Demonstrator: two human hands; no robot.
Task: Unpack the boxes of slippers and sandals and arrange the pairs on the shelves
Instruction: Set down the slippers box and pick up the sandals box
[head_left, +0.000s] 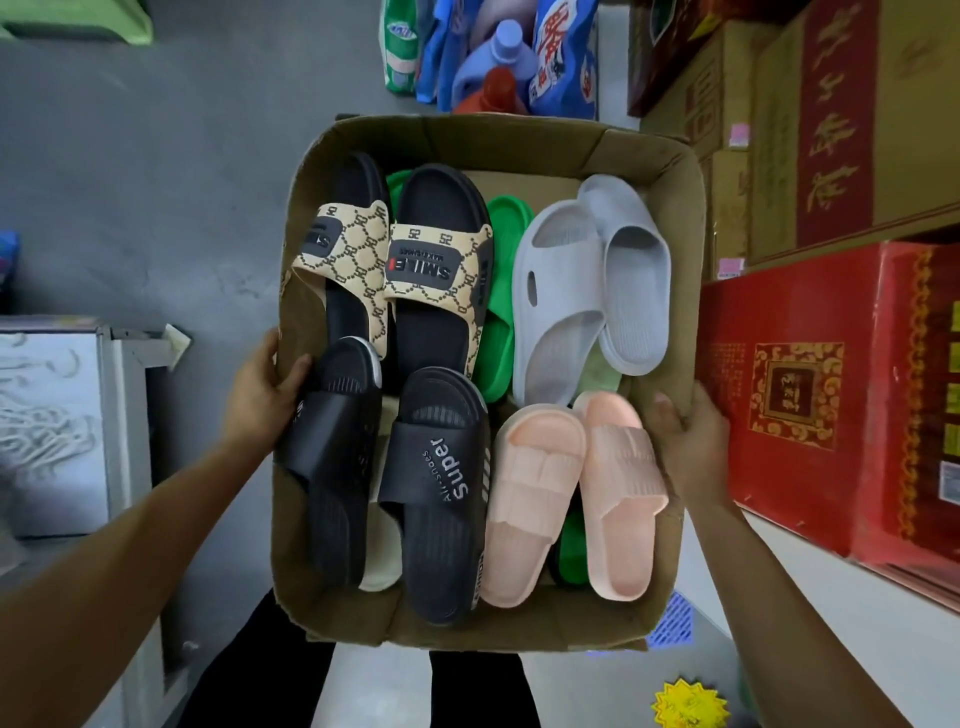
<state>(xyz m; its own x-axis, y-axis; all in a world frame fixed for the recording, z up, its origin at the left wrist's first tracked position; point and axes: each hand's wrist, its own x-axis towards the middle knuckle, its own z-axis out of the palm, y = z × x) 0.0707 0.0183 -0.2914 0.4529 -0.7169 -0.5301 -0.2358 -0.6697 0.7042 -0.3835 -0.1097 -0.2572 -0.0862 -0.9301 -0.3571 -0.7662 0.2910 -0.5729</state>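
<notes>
An open cardboard box (467, 140) is held up in front of me, above the floor. My left hand (260, 389) grips its left wall, thumb inside. My right hand (685, 441) grips its right wall. Inside lie a black "Super" pair (436, 493), a beige patterned "SMILE" pair (415, 265), a grey pair (587, 291), a pink pair (566, 493) and green slippers (498, 296) partly buried under the others.
Red and brown cartons (831, 364) are stacked on the right on a white ledge. Detergent bottles and bags (498, 57) stand beyond the box. A white cabinet (57, 426) sits at the left. Grey floor (156, 182) spreads to the upper left.
</notes>
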